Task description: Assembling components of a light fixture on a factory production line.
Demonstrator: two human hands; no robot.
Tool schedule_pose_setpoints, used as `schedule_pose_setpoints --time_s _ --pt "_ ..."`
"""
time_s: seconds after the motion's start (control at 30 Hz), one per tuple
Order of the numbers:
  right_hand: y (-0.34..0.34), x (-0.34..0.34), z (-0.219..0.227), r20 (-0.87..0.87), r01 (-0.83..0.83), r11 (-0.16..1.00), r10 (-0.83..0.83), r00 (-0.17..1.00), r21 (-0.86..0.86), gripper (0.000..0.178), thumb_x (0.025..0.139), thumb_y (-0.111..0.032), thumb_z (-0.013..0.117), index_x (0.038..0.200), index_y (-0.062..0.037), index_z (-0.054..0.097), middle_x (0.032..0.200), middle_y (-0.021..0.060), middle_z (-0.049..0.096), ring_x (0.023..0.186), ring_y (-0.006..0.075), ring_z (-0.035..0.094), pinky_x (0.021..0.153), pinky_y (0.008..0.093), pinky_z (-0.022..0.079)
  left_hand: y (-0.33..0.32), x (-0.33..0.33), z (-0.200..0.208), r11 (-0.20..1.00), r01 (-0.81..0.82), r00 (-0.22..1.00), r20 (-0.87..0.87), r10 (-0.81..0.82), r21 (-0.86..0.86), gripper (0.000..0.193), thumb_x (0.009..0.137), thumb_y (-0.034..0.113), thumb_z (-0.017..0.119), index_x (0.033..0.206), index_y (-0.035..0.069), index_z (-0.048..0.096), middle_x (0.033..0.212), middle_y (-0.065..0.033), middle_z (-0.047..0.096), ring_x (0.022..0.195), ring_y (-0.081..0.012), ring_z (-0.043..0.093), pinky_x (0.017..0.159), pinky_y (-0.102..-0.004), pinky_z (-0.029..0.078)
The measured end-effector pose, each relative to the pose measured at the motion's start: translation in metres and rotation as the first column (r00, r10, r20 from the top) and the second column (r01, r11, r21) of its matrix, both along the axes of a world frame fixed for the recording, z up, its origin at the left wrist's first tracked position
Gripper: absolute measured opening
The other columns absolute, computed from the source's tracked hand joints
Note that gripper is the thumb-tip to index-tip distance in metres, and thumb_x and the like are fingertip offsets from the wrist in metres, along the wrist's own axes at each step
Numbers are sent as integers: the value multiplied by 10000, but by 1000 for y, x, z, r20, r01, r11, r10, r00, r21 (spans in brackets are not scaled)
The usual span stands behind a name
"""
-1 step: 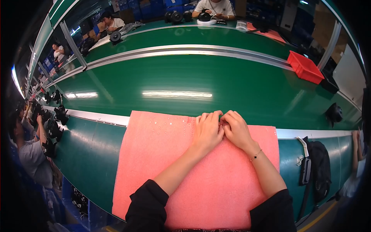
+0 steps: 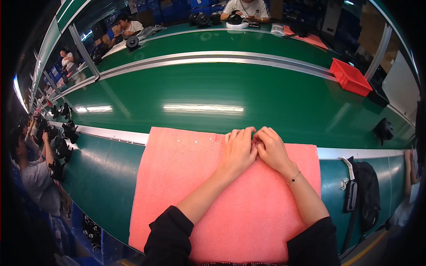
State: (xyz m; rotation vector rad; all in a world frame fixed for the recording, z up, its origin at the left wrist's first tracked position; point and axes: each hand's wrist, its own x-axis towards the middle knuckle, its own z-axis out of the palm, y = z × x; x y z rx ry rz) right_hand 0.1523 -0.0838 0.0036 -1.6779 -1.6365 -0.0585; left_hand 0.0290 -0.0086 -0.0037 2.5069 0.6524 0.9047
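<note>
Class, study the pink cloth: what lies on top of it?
On the pink cloth, small shiny pieces lie near its far edge; the left hand and right hand are over it. Whatever they cover cannot be seen.

The towel [image 2: 248, 213] is plain salmon pink. Both near sleeves [image 2: 168, 235] are black. The near worktop [image 2: 106, 166] is dark green, the belt [image 2: 151, 84] beyond brighter green. Far right, the bin [image 2: 350, 77] is red; near right, the bag [image 2: 369, 190] is black.

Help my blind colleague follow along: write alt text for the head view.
Left hand and right hand sit close together over a pink towel dotted with tiny pieces; a red bin stands beyond, upper right.
</note>
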Motion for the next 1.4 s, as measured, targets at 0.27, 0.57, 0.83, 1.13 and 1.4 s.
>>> schedule_pose_setpoints --time_s 0.27,0.57,0.83,1.13,1.4 --pt "-5 -1 0 9 2 1000 -2 1000 -27 107 750 0 554 853 -8 585 842 111 556 809 289 547 714 386 440 1 -1 1 1000 23 999 33 -23 -6 390 747 89 631 1119 40 523 1037 -96 601 1002 -276 526 884 -411 387" --pt "-6 0 -3 52 -6 1000 6 999 -5 150 747 -1 562 887 -23 610 853 85 558 826 265 546 722 378 424 0 -1 2 1000 15 999 30 -15 1 368 750 75 628 1104 52 529 1011 -86 602 983 -267 531 871 -402 391" --pt "-7 -3 5 50 -17 1000 17 999 7 162 738 15 565 886 -30 612 855 75 553 825 254 537 718 367 420 1 0 4 999 11 996 93 -14 32 334 737 54 625 1061 64 544 941 -73 606 916 -257 545 828 -398 395" --pt "-6 -2 3 24 -33 999 33 999 32 145 697 16 574 833 -31 587 848 72 551 799 250 531 695 357 410 -3 -1 5 990 -103 993 62 97 95 372 706 84 660 1066 79 564 893 -54 625 899 -228 550 825 -372 377" --pt "-6 -2 3 55 -21 1000 21 998 3 156 732 9 567 874 -36 616 869 68 553 839 244 532 736 360 405 -2 0 6 991 -99 994 56 94 88 359 708 78 653 1056 77 565 880 -55 629 890 -229 553 836 -376 386"
